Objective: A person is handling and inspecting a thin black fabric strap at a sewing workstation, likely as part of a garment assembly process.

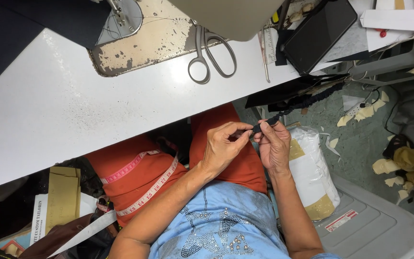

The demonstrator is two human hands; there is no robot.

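My left hand [222,148] and right hand [274,146] meet over my lap, just beyond the near edge of the white counter [73,110]. Fingers of both hands pinched tight on the near end of a black braided cord [303,103], which runs far-right toward the counter's edge. Scissors [209,52] lie on the counter. Pink tape measure [144,192] draped across my lap. White wrapped bundle [312,172] right of my right hand

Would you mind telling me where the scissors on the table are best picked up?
By the two loop handles of the scissors, coming from the table's near edge: the loops point toward the person, while the blades run away under the beige machine.
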